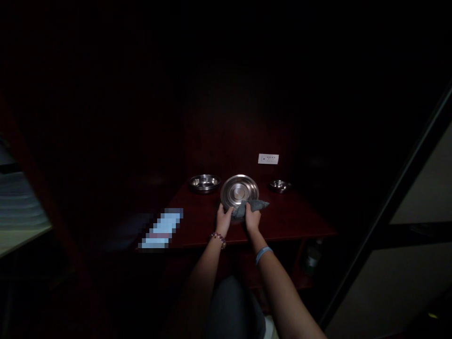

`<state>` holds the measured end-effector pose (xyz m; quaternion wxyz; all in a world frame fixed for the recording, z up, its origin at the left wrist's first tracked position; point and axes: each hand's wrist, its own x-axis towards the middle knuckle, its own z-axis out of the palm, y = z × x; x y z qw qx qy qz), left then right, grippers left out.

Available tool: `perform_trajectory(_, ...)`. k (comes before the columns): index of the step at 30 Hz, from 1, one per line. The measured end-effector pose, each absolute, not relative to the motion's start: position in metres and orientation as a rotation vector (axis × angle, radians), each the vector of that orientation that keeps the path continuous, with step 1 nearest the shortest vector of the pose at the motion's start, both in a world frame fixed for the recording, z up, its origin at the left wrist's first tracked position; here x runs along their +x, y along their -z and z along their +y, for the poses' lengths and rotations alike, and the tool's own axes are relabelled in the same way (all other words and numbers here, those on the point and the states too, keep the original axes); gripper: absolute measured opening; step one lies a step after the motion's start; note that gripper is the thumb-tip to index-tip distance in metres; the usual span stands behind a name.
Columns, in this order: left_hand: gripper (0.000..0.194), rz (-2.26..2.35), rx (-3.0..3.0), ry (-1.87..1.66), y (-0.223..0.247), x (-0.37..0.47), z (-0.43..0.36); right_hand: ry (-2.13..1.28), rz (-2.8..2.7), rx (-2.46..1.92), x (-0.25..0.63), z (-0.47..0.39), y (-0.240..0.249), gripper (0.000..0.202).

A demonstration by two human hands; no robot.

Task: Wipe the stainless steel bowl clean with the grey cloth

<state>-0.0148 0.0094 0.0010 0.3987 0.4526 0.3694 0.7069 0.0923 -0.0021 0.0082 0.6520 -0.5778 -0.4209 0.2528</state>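
Tilted up over the dark red desk (pixel 282 216) is a round stainless steel basin (pixel 239 188), its face turned toward me. My left hand (pixel 223 221), with a beaded bracelet at the wrist, grips the basin's lower left rim. A grey cloth (pixel 260 205) is bunched in my right hand (pixel 253 219), which presses it against the lower right of the rim. Behind and to the left sits a wider steel bowl (pixel 205 183). A smaller steel bowl (pixel 280 186) rests to the right. Both stand apart from my hands.
A white power socket (pixel 268 159) is on the back wall. At the desk's left end lies a blurred-out bright rectangle (pixel 162 230). Below the desk on the right stands a bottle (pixel 312 258). A pale stack (pixel 21 202) fills a shelf at far left.
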Motion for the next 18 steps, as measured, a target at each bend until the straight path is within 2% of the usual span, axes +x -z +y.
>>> perform_trajectory(18,0.036,0.985,1.164,-1.775,-0.0009,-0.017,0.0066,-0.634,-0.972,-1.316,0.0918,0.0003,-0.0048,0.042)
